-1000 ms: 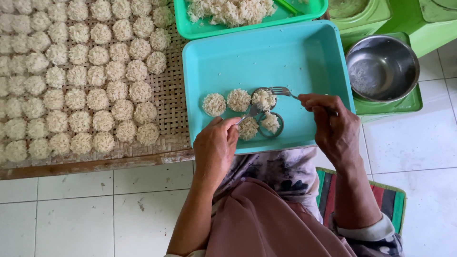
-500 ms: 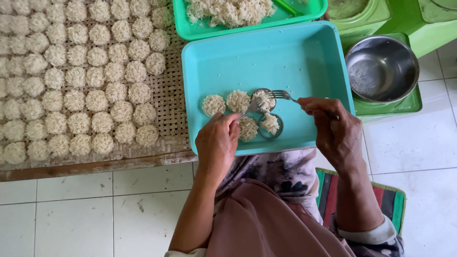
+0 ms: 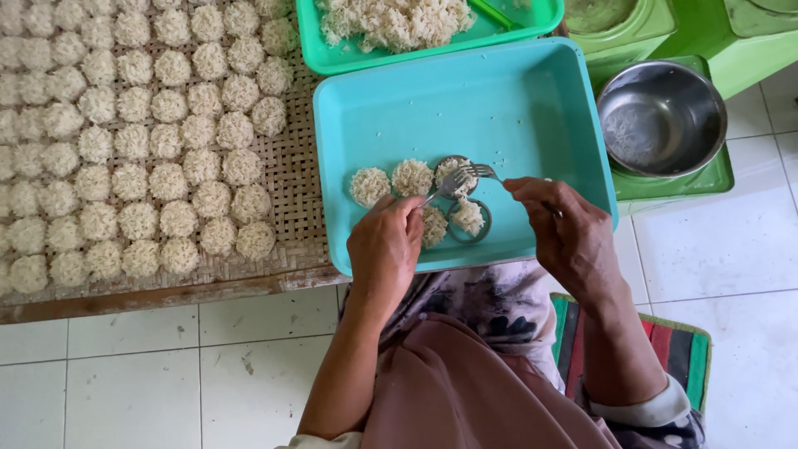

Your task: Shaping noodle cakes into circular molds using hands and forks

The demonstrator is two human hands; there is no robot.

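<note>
A turquoise tray (image 3: pixel 499 100) rests on my lap with several small round noodle cakes (image 3: pixel 391 183) at its near edge. My right hand (image 3: pixel 565 237) grips a fork (image 3: pixel 482 172) whose tines press a cake inside a metal ring (image 3: pixel 453 170). My left hand (image 3: pixel 386 245) holds a second fork (image 3: pixel 436 193) that points at the same ring. Another metal ring (image 3: pixel 471 220) with a cake in it lies just in front.
A woven bamboo mat (image 3: pixel 291 179) on the left carries many rows of round noodle cakes (image 3: pixel 133 141). A green tray of loose noodles (image 3: pixel 399 21) sits behind. A steel bowl (image 3: pixel 661 120) stands on a green lid at right, above a white tiled floor.
My left hand has moved up and right to the ringed cake, now bringing a fork to it. The right hand and its fork stay almost in place.
</note>
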